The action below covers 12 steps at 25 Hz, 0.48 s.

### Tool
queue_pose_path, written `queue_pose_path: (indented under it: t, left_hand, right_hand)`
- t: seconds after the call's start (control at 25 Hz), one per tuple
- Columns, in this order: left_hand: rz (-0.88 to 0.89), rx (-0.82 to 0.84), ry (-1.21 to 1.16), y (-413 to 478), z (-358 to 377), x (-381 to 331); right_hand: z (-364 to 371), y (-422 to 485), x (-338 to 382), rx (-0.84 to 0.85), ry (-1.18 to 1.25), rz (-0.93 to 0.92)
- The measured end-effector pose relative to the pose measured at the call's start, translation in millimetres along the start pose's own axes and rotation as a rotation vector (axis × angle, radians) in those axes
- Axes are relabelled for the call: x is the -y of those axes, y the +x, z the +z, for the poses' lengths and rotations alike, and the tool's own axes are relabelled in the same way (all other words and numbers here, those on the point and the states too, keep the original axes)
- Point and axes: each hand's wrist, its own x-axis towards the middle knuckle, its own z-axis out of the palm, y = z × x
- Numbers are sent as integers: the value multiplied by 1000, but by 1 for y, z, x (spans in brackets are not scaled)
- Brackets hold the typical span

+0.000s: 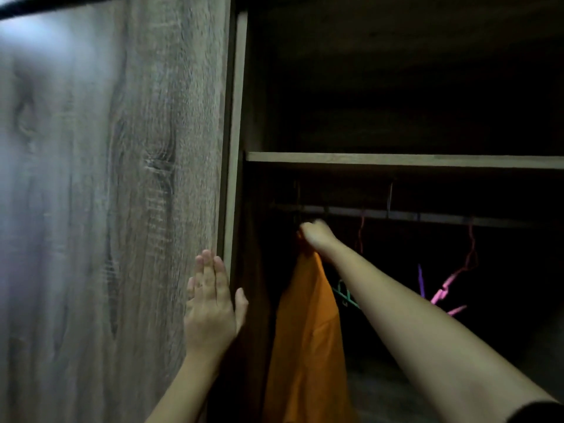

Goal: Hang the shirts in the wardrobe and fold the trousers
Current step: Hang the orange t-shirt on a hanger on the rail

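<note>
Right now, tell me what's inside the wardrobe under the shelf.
Under the shelf runs a rail. The right hand grips the top of an orange shirt below it. Bare pink hangers hang alongside; the forearm covers most of a green hanger. The back is too dark.

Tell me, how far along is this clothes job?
Early, it seems. Nothing finished shows: the pink hangers on the rail are bare. In hand: the right hand grips the top of an orange shirt just under the rail; whether it is hooked on yet is too dark to tell. The left hand rests flat on the wardrobe door. Left: any other shirts and the trousers, none in view.
</note>
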Motion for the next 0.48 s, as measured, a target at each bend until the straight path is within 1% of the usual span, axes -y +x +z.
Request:
queue_pose_path:
  t: [0.16, 0.24, 0.32, 0.36, 0.48]
  left_hand:
    - [-13, -3, 12, 0, 3, 0]
    - [-5, 3, 35, 2, 4, -1]
    - [-5, 5, 45, 3, 4, 0]
    - [-11, 8, 36, 2, 3, 0]
    - [-19, 15, 29, 3, 2, -2]
  right_hand:
    - [5, 7, -4, 54, -240, 38]
    - [11, 12, -13, 94, -378, 13]
    - [22, 15, -24, 92, -400, 38]
    - [24, 9, -26, 74, -366, 81]
    - [24, 2, -29, -25, -345, 74]
